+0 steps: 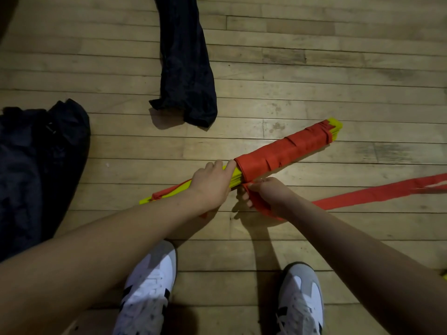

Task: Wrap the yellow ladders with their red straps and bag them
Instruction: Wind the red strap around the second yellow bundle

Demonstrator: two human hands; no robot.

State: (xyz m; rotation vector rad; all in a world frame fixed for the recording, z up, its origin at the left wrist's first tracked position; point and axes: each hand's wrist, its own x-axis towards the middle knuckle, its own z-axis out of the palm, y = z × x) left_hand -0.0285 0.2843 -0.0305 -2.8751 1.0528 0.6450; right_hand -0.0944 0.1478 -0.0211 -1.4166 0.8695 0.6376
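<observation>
2 dark bags (187,68), flat, ladder bundle (285,153) outside

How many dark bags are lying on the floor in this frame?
2. One long narrow dark bag lies ahead of the ladder bundle; a bulkier dark bag sits at the left edge, partly cut off. Others may lie out of view.
</observation>
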